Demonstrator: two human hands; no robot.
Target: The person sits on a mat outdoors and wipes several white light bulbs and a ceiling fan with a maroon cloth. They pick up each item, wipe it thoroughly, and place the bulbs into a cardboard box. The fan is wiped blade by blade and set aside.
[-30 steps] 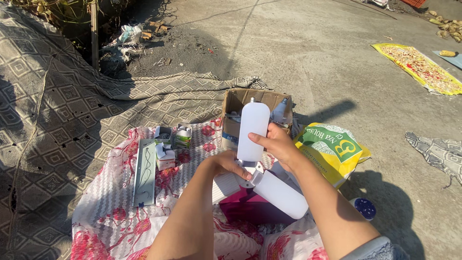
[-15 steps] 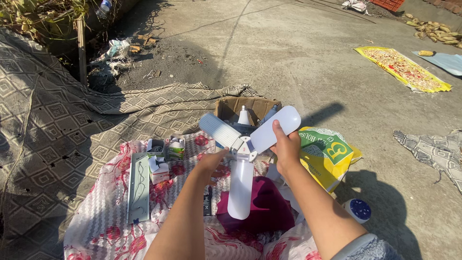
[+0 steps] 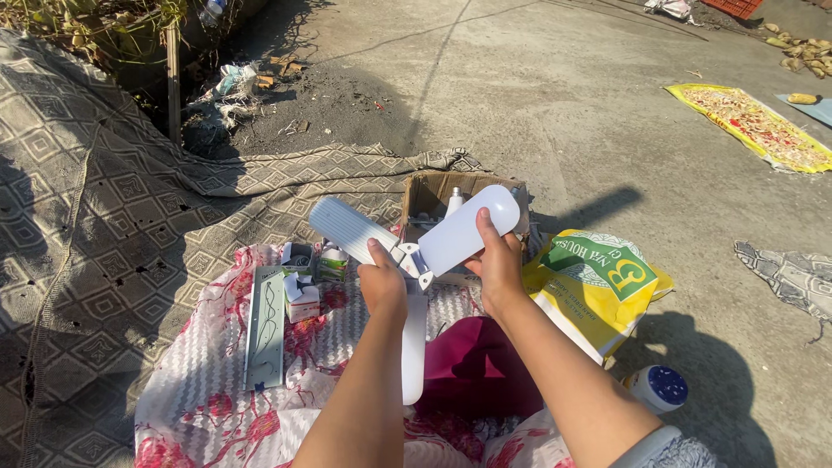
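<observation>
I hold a white three-bladed folding lamp (image 3: 416, 260) in front of me, blades spread out. My left hand (image 3: 383, 282) grips it at the central hub, below the upper left blade (image 3: 351, 229). My right hand (image 3: 497, 265) holds the upper right blade (image 3: 468, 227), thumb laid along it. The third blade (image 3: 414, 347) hangs straight down between my forearms. Behind the lamp stands an open cardboard box (image 3: 425, 195) with a white bulb-like piece (image 3: 453, 201) inside.
I sit over a white cloth with red flowers (image 3: 217, 381) on a patterned grey mat (image 3: 104, 251). Small green-white boxes (image 3: 314, 263) and a long flat pack (image 3: 265, 325) lie left. A yellow-green bag (image 3: 598, 282), a maroon cloth (image 3: 477, 364) and a white jar with blue lid (image 3: 659, 387) lie right.
The lamp's blades went from folded together to spread apart. My hands lifted it higher, and the view shifted slightly left.
</observation>
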